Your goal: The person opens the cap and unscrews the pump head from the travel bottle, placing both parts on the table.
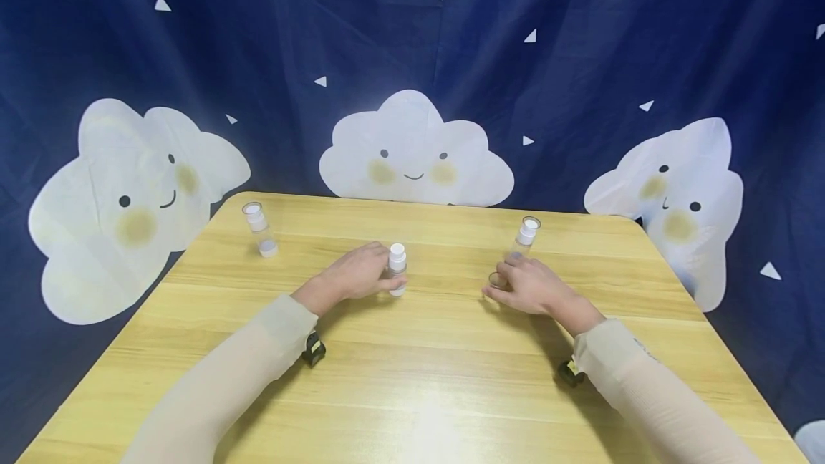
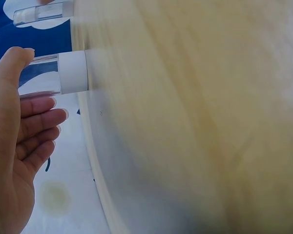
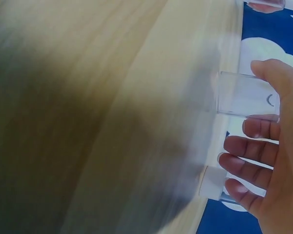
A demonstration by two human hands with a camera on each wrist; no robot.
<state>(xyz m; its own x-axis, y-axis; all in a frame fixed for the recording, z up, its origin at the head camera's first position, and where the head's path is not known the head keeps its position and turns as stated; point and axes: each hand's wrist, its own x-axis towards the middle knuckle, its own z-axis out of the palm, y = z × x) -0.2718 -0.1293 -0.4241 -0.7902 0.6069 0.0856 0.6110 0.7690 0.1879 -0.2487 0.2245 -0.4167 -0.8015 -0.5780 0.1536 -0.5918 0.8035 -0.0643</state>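
My left hand (image 1: 357,272) grips a small clear bottle (image 1: 397,258) with a white base and white top, standing upright near the table's middle. In the left wrist view, thumb and index finger are on either side of its clear body, above the white base (image 2: 72,72). On the right, my right hand (image 1: 531,286) pinches a clear cap (image 3: 241,96) between thumb and index finger, its rim right at the tabletop. The other fingers of that hand are loosely bent. Just behind it stands a second bottle (image 1: 528,232), its lower part partly hidden by the hand.
A third similar bottle (image 1: 261,230) with a clear cap over its white top stands at the back left. The wooden table (image 1: 425,378) reaches back to a dark blue curtain (image 1: 387,34) printed with smiling clouds.
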